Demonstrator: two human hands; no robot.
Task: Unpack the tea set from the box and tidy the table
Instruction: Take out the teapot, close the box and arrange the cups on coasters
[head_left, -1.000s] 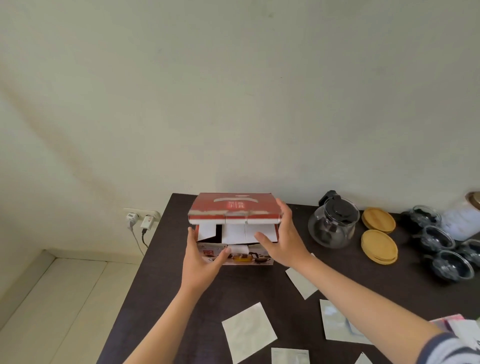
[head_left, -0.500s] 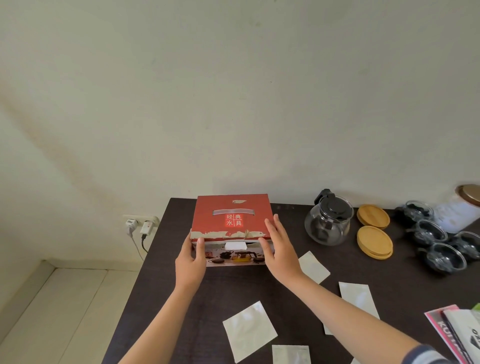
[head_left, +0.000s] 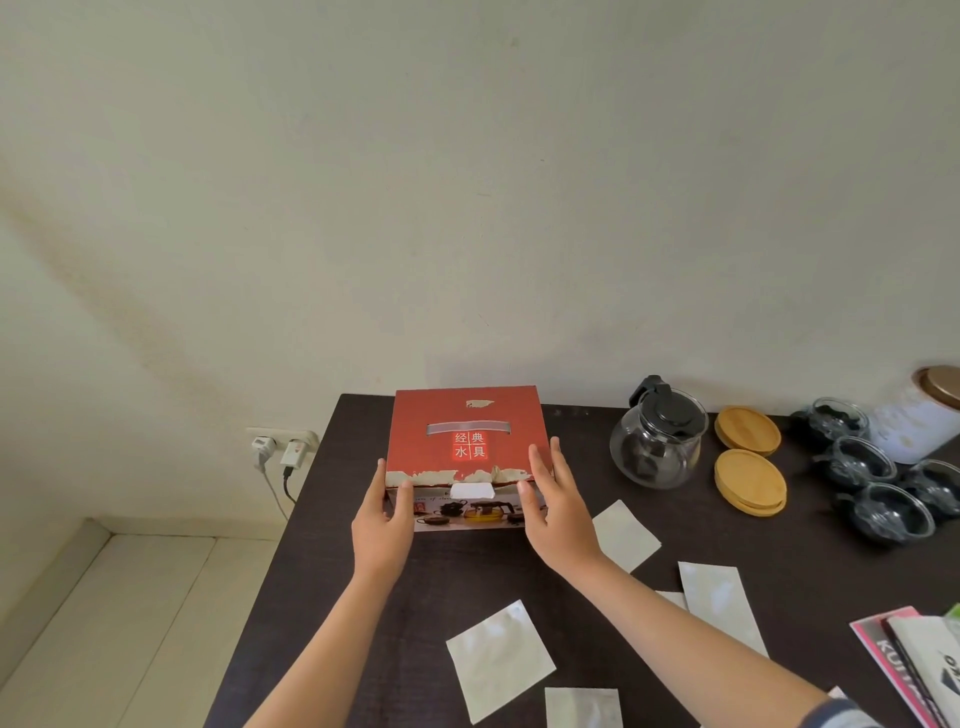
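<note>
Lid now being pressed flat on the red box (head_left: 467, 441) at the table's (head_left: 322, 561) far left corner; both sides being clasped by left hand (head_left: 383, 525) and right hand (head_left: 558, 506), fingers straight. Teapot (head_left: 657, 441), cups (head_left: 883, 493) already out; white packets (head_left: 498, 660) being left scattered.

Red box (head_left: 467, 441) sits closed at the far left of the dark table (head_left: 519, 582), lid flat w/ white characters on top, torn white strip along the front edge. Front panel shows printed tea-set pics. To its right, well apart: glass teapot (head_left: 657, 447) upright w/ black lid. Next over, 2 stacks of round wooden lids (head_left: 748, 457), 1 behind the other. Further right, 5 glass cups (head_left: 883, 493) w/ dark wrapping inside, clustered close near the table's right edge.
</note>
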